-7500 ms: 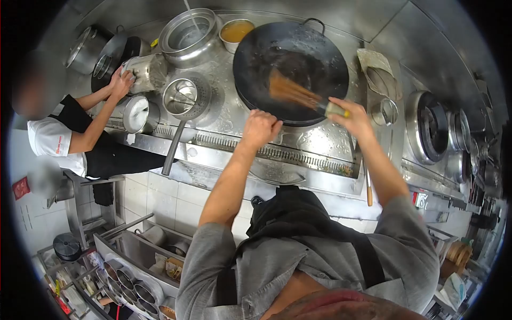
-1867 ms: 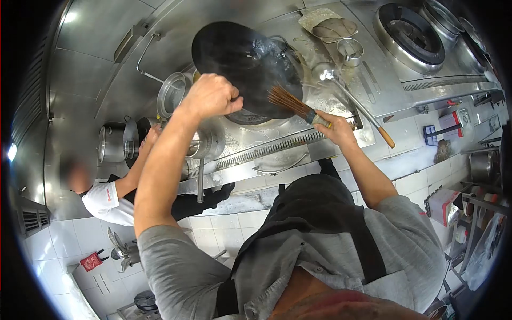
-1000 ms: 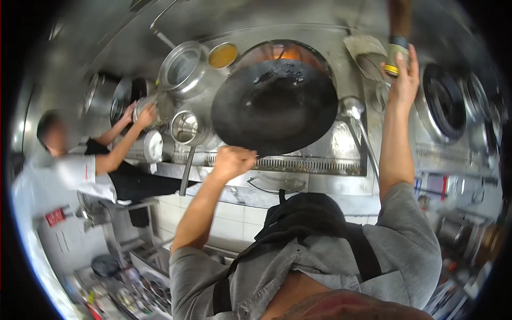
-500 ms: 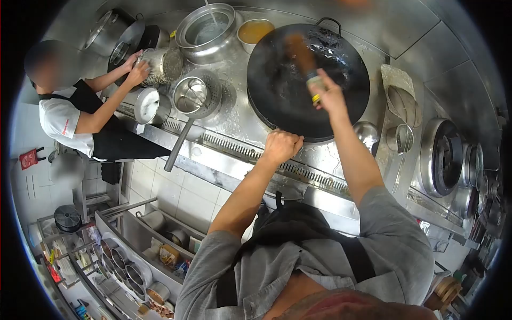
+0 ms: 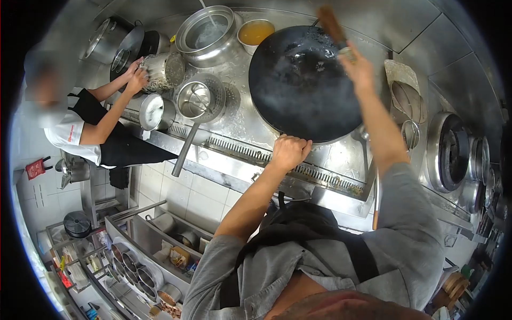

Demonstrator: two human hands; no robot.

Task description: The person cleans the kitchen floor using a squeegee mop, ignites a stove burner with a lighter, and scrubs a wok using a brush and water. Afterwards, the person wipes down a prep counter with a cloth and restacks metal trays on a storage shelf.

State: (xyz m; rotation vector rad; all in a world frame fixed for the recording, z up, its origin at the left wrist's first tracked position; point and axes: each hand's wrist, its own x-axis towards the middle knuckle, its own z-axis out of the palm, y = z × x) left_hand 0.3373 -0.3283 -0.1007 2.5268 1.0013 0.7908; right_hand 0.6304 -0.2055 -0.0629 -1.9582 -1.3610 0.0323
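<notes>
A steel wall [image 5: 384, 26] backs the bench [image 5: 246, 124], where a black wok [image 5: 304, 90] sits, its near edge gripped in the left hand's [image 5: 290, 152] closed fingers. The right hand [image 5: 357, 66] grips a wok brush [image 5: 333, 26] by its handle, bristles pointing away and slightly left; the wok's bowl lies leftward and nearer the person.

- Wok [image 5: 304, 90]: part of near rim covered by left hand [image 5: 290, 152]; exact grip spot hidden.
- Brush [image 5: 332, 24]: bristles blurry, handle mostly behind right hand [image 5: 356, 66].
- Ladle [image 5: 375, 220]: partly hidden by right arm [image 5: 381, 128].
- Co-worker [image 5: 128, 138]: head blurred out.
- Camera wearer [image 5: 325, 266]: cut off, bottom edge.
- Lower-left clutter [image 5: 66, 272]: too small to tell.
</notes>
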